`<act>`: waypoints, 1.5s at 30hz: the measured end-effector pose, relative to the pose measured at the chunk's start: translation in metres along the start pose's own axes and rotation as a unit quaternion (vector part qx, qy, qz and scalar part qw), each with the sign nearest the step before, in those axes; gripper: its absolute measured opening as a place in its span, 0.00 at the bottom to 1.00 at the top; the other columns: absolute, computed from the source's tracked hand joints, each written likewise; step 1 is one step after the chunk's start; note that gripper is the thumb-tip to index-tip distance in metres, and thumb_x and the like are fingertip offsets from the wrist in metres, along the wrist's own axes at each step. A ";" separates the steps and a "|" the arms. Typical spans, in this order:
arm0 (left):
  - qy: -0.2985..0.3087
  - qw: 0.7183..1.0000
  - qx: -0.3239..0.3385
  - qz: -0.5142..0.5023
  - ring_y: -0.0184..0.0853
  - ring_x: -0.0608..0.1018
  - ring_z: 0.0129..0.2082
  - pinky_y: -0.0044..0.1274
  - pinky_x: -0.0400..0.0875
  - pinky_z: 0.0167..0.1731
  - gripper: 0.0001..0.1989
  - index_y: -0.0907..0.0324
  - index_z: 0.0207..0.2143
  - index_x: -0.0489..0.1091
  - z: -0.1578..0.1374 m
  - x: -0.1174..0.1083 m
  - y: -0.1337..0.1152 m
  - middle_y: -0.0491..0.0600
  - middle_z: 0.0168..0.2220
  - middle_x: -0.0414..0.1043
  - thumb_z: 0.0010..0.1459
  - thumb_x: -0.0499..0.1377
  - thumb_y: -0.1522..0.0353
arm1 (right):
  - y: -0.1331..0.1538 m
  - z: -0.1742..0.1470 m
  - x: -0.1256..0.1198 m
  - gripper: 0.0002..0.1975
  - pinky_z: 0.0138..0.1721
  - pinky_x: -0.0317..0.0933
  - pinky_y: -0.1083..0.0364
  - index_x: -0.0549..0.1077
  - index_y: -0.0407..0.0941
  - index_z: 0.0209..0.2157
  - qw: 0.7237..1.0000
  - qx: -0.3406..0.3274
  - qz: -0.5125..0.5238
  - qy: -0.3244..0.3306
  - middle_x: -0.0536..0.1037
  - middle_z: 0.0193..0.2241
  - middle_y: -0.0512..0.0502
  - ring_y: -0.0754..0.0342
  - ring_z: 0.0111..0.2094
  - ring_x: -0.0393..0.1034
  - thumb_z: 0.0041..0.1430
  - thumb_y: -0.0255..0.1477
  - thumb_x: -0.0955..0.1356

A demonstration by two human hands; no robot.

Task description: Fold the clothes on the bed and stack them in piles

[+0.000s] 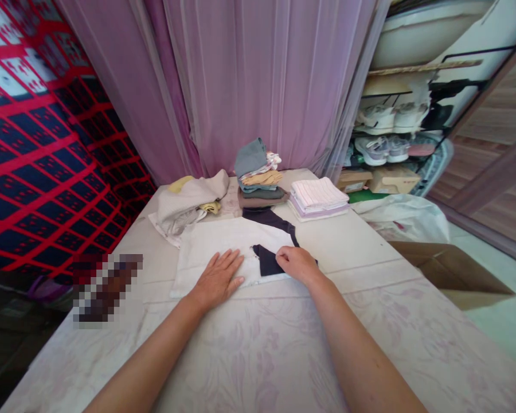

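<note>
A white shirt (217,238) with dark sleeves lies spread on the table, its body to the left. One dark sleeve stretches toward the back; the near dark sleeve (270,263) is folded inward over the white body. My left hand (219,279) rests flat on the white cloth, fingers stretched out. Over the near sleeve my right hand (296,263) is closed, its fingers curled onto the dark fabric. Part of that sleeve is hidden beneath the hand.
Behind the shirt stands a stack of folded clothes (260,192), with folded pink and lilac cloths (319,195) to its right. A loose heap of beige clothes (189,201) lies at the back left. A cardboard box (456,269) and a shoe rack (395,135) are on the right.
</note>
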State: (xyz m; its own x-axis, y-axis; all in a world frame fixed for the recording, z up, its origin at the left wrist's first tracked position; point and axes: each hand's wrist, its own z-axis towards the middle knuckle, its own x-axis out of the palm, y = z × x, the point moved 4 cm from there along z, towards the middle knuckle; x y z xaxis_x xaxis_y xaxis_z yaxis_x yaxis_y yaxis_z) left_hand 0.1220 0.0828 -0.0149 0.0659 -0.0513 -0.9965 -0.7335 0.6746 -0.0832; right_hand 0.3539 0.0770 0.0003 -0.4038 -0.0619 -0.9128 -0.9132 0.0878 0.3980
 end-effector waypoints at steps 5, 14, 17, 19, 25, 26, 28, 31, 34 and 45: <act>-0.005 0.999 -0.044 0.018 0.39 0.51 0.66 0.36 0.44 0.62 0.29 0.52 0.64 0.50 -0.037 0.001 0.027 0.49 0.67 0.47 0.64 0.40 0.52 | -0.001 0.001 0.003 0.11 0.28 0.51 0.58 0.76 0.49 0.31 1.000 -0.001 -0.012 -0.009 0.79 0.29 0.50 0.55 0.30 0.69 0.57 0.30 0.62; -0.009 0.997 -0.063 -0.031 0.40 0.50 0.66 0.38 0.43 0.62 0.32 0.54 0.64 0.52 -0.034 0.000 0.025 0.52 0.66 0.47 0.63 0.41 0.49 | 0.010 -0.016 0.014 0.12 0.28 0.54 0.57 0.75 0.49 0.35 0.990 0.016 -0.079 -0.119 0.79 0.31 0.47 0.53 0.29 0.71 0.60 0.34 0.60; -0.033 0.997 -0.052 -0.041 0.42 0.52 0.65 0.37 0.46 0.62 0.33 0.57 0.62 0.55 -0.047 -0.010 0.029 0.55 0.66 0.49 0.60 0.48 0.49 | 0.000 -0.029 0.013 0.10 0.32 0.59 0.58 0.74 0.48 0.34 0.988 -0.067 -0.017 -0.137 0.78 0.30 0.49 0.55 0.30 0.71 0.58 0.32 0.61; -0.060 0.997 -0.039 -0.032 0.43 0.56 0.63 0.36 0.49 0.61 0.28 0.57 0.57 0.62 -0.063 -0.019 0.033 0.55 0.63 0.55 0.58 0.53 0.52 | -0.014 -0.041 0.008 0.09 0.38 0.61 0.57 0.74 0.47 0.35 0.982 -0.130 -0.002 -0.140 0.78 0.32 0.49 0.54 0.34 0.71 0.55 0.28 0.62; -0.009 0.995 -0.054 0.087 0.37 0.74 0.41 0.29 0.67 0.44 0.10 0.57 0.39 0.70 -0.106 -0.039 0.043 0.51 0.40 0.72 0.62 0.50 0.68 | -0.039 -0.063 -0.004 0.15 0.46 0.59 0.54 0.74 0.46 0.41 0.956 -0.223 -0.138 -0.135 0.77 0.44 0.45 0.52 0.45 0.69 0.54 0.22 0.62; 0.012 0.992 -0.062 0.106 0.37 0.74 0.39 0.29 0.67 0.41 0.10 0.57 0.38 0.71 -0.107 -0.040 0.043 0.51 0.37 0.72 0.62 0.49 0.70 | -0.037 -0.062 -0.004 0.14 0.45 0.59 0.54 0.74 0.46 0.41 0.951 -0.221 -0.170 -0.131 0.77 0.43 0.45 0.52 0.44 0.69 0.56 0.23 0.62; 0.039 0.987 -0.074 0.136 0.38 0.75 0.37 0.28 0.68 0.38 0.11 0.59 0.38 0.71 -0.106 -0.042 0.041 0.52 0.36 0.72 0.60 0.49 0.74 | -0.031 -0.059 -0.003 0.12 0.43 0.59 0.54 0.75 0.45 0.39 0.941 -0.213 -0.230 -0.125 0.78 0.40 0.44 0.51 0.41 0.70 0.59 0.24 0.62; 0.045 0.981 -0.090 0.166 0.39 0.76 0.37 0.28 0.68 0.37 0.12 0.61 0.37 0.70 -0.103 -0.043 0.036 0.53 0.36 0.72 0.58 0.49 0.77 | -0.026 -0.057 -0.004 0.11 0.41 0.59 0.54 0.75 0.44 0.38 0.931 -0.199 -0.275 -0.137 0.78 0.37 0.43 0.50 0.39 0.71 0.60 0.23 0.62; 0.014 0.978 -0.102 0.180 0.39 0.76 0.37 0.29 0.68 0.36 0.11 0.60 0.37 0.70 -0.108 -0.046 0.033 0.53 0.36 0.71 0.59 0.49 0.76 | -0.032 -0.067 -0.006 0.12 0.41 0.58 0.54 0.75 0.45 0.40 0.920 -0.209 -0.287 -0.166 0.78 0.38 0.44 0.51 0.39 0.70 0.59 0.21 0.63; -0.027 0.987 -0.135 0.085 0.39 0.74 0.40 0.30 0.65 0.43 0.11 0.58 0.35 0.71 -0.131 -0.047 0.016 0.52 0.36 0.73 0.58 0.49 0.71 | -0.052 -0.116 0.009 0.14 0.42 0.60 0.54 0.75 0.46 0.41 0.933 -0.198 -0.204 -0.219 0.77 0.40 0.44 0.52 0.39 0.70 0.59 0.24 0.61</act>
State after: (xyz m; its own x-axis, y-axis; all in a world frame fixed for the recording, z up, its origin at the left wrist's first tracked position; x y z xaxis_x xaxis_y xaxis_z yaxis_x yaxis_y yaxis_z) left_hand 0.0186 -0.0004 0.0296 -0.0434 0.0903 -0.9950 -0.8901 0.4488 0.0796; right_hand 0.3913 -0.0438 -0.0178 -0.0356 0.4104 -0.9112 -0.9701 -0.2333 -0.0672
